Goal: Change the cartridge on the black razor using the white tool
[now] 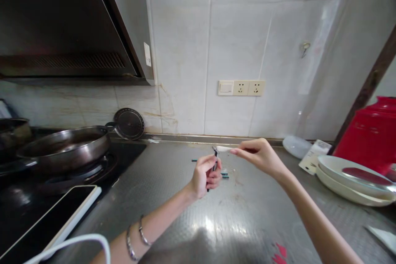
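Observation:
My left hand [206, 175] is closed around a slim black tool [215, 161], held upright, with a small shiny metal head at its top; its exact kind is too small to tell. My right hand [258, 156] pinches a thin white strip [223, 148], perhaps paper or cloth. The strip's far end meets the tool's head. Behind my left hand lie thin dark teal sticks [225, 177] on the metal countertop [173, 210], partly hidden by the fingers.
At left, a steel pan [68, 144] sits on the stove below a range hood [71, 29]. A phone [52, 222] with a white cable is near me. To the right are stacked plates [349, 194], a small white carton [315, 156] and a red container [368, 132].

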Demonstrator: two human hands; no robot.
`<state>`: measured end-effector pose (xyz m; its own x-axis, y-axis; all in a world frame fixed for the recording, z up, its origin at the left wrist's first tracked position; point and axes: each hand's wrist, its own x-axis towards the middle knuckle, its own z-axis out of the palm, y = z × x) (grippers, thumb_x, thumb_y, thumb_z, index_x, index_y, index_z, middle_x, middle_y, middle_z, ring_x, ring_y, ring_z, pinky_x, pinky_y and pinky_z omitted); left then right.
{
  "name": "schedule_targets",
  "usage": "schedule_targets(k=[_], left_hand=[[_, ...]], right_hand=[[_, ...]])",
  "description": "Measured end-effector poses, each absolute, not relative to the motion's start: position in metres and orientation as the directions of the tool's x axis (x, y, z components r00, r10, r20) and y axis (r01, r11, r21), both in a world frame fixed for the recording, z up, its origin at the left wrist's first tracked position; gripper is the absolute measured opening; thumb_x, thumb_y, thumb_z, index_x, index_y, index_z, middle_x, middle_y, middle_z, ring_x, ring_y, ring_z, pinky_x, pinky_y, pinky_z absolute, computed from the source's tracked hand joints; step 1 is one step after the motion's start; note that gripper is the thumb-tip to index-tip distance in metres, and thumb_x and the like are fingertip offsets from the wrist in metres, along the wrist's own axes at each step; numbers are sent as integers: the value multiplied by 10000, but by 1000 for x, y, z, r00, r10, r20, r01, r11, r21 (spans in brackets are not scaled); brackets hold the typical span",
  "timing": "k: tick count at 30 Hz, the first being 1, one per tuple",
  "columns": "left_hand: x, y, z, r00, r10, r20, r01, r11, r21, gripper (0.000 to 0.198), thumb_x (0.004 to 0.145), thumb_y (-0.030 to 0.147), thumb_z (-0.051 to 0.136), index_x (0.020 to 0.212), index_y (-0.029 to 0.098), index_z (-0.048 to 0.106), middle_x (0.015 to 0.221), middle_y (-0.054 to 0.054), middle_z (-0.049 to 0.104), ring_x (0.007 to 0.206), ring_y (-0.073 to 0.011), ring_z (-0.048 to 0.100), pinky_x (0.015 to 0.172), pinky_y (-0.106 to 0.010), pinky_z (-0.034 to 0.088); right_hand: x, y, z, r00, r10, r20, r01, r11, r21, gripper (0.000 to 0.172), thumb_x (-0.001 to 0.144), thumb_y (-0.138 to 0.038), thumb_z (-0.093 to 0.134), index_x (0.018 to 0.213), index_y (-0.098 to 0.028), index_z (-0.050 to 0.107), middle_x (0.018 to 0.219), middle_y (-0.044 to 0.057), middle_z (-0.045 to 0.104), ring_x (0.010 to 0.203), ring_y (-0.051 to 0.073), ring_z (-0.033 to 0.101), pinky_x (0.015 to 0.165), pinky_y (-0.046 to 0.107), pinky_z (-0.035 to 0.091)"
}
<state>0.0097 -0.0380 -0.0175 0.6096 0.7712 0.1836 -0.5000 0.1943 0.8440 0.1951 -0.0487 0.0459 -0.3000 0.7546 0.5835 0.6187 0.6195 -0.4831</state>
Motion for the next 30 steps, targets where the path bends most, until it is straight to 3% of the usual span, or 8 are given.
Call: schedule_targets(k=[15,21,26,30], left_hand=[[13,-38,-22,538,812,227,-558,140,818,241,773,386,528,689,173,452,441,100,217,342,-32,108,278,-121,99],[11,-38,-20,526,810,258,-586,126,801,280,777,416,528,668,173,440,439,102,196,340,-29,101,282,-120,108],[12,-38,-24,537,810,236,-560,133,818,267,771,401,529,671,171,438,439,101,201,342,-31,107,284,-124,93],[12,-38,-24,532,811,242,-558,121,821,286,769,416,532,662,171,433,441,104,190,341,-29,107,289,-124,95]], right_hand=[[187,-45,38,-352,756,552,561,642,-522,482,769,-542,538,524,-127,549,512,-28,326,511,79,268,448,229,202],[193,-37,34,-263,776,573,607,595,-527,484,765,-534,547,505,-126,538,505,-27,317,505,79,268,445,231,202],[185,-44,37,-354,753,554,562,645,-518,473,770,-533,541,528,-127,552,512,-26,334,512,82,276,451,229,204],[190,-40,36,-301,783,544,565,606,-560,475,754,-538,558,518,-126,534,512,-28,324,511,81,269,451,228,195]])
